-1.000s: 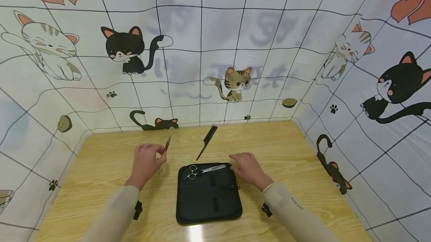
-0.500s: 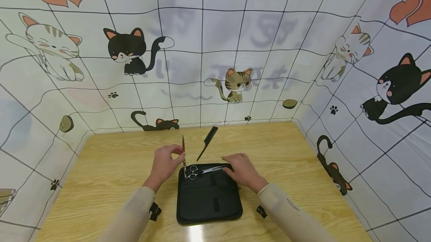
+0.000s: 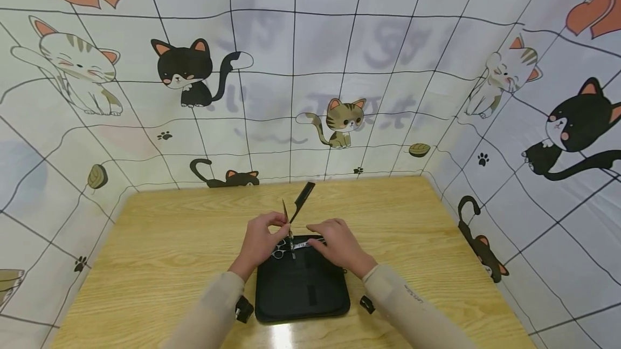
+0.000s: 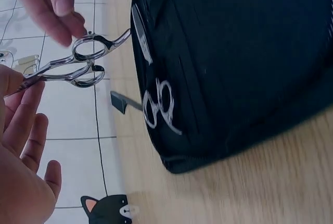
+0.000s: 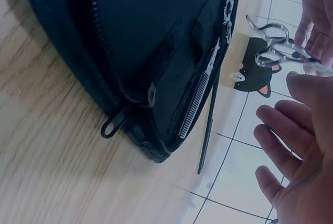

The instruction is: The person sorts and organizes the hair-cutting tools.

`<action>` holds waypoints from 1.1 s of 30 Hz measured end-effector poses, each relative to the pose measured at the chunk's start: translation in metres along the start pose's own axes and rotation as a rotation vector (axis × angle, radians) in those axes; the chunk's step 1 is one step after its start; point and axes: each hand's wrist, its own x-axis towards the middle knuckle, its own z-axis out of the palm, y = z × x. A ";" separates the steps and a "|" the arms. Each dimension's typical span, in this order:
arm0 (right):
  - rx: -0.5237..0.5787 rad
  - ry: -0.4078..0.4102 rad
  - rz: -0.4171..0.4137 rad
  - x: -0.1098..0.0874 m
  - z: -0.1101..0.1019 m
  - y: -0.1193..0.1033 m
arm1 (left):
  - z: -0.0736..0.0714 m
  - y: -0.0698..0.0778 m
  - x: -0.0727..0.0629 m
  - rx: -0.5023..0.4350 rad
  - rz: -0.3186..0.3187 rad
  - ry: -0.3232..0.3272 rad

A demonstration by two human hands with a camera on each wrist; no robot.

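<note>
Between its thumb and fingers, my left hand (image 3: pixel 259 241) pinches a pair of silver scissors (image 4: pixel 86 65) by the blades. The finger rings hang downward over the top edge of a black zip case (image 3: pixel 301 298). My right hand (image 3: pixel 339 246) hovers just right of the scissors, fingers relaxed and apart, its thumb near the rings in the right wrist view. Inside the case, near its far edge, lie thinning scissors (image 5: pixel 200 99) with a toothed blade. Their finger rings point left, and my hands partly cover them in the head view.
A black tail comb (image 3: pixel 304 197) lies on the wooden table (image 3: pixel 388 209) behind the case, its tail toward me. A zipper pull (image 5: pixel 114 122) sticks out at the case's side. A cat-print cloth wall (image 3: pixel 291 95) encloses the table's back and sides.
My left hand has carried the scissors rightward from beside the case to above its far edge. My right hand has shifted slightly left toward them.
</note>
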 end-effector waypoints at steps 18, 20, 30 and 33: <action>0.088 0.103 -0.055 0.005 0.003 -0.005 | 0.024 0.008 -0.003 -0.147 -0.021 -0.034; 0.094 0.112 -0.055 0.005 0.003 -0.005 | 0.026 0.008 -0.003 -0.156 -0.036 -0.029; 0.194 0.105 -0.017 0.005 0.006 -0.004 | 0.029 0.006 -0.006 -0.206 -0.074 -0.030; 0.242 0.090 -0.014 0.005 0.006 -0.003 | 0.029 0.007 -0.007 -0.230 -0.098 -0.032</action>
